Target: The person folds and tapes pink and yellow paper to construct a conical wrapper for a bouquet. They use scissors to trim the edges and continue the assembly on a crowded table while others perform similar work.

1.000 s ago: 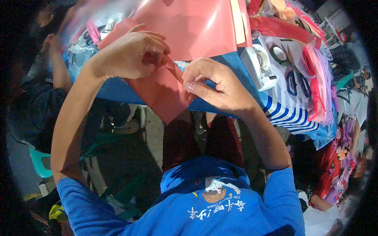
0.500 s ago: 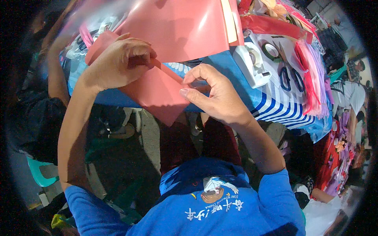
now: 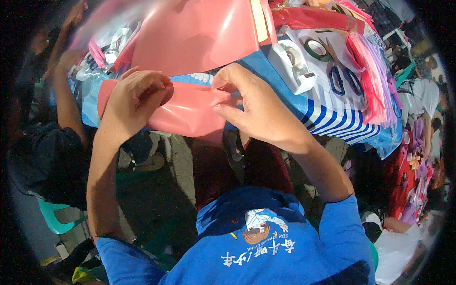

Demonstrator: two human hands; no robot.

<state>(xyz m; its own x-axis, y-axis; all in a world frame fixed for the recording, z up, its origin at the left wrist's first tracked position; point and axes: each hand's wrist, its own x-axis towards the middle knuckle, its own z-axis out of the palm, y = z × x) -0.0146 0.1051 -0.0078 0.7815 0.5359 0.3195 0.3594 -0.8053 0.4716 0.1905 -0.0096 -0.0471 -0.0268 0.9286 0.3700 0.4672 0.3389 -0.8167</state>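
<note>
Between my hands is a small pink sheet (image 3: 187, 111), thin and a little glossy, held over the near edge of the table. My left hand (image 3: 140, 97) is closed, pinching the sheet's upper edge. At the sheet's upper right corner, my right hand (image 3: 251, 104) grips it between thumb and fingers. The lower part of the sheet hangs down in front of my legs. Just beyond my hands lies a larger pink sheet (image 3: 190, 38) of the same colour on the table.
On the right are a white tape dispenser (image 3: 294, 69), scissors (image 3: 344, 80), a green-rimmed tape roll (image 3: 317, 50) and pink and purple strips (image 3: 368, 80). A blue-and-white striped cloth (image 3: 337, 123) covers the table. A person's arm (image 3: 66, 99) is at the left, near a green stool (image 3: 57, 216).
The small pink sheet has swung from a slant to lie nearly level. My left hand has moved down and left with it; my right hand has shifted slightly left and up.
</note>
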